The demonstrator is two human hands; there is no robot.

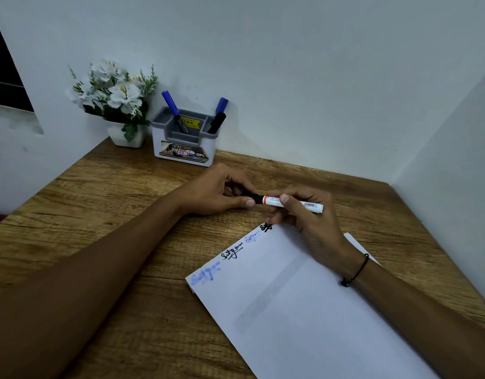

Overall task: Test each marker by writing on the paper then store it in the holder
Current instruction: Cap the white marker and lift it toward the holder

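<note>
A white marker (pixel 304 205) with an orange ring lies level between both hands above the desk. My right hand (pixel 312 228) grips its white barrel. My left hand (pixel 219 191) pinches the black cap (pixel 256 198) at the marker's left end; the cap sits against the barrel. The white paper (pixel 290 302) lies under my right wrist, with several blue and black scribbles along its upper left edge. The white and grey holder (pixel 185 139) stands at the back wall with a blue-capped marker (pixel 173 109) on its left, plus another blue marker (pixel 222 104) and a black one (pixel 217 122) on its right.
A white pot of white artificial flowers (pixel 118 105) stands left of the holder in the corner. The wooden desk (pixel 99 214) is boxed in by white walls behind, left and right. A black cord bracelet (pixel 356 272) circles my right wrist.
</note>
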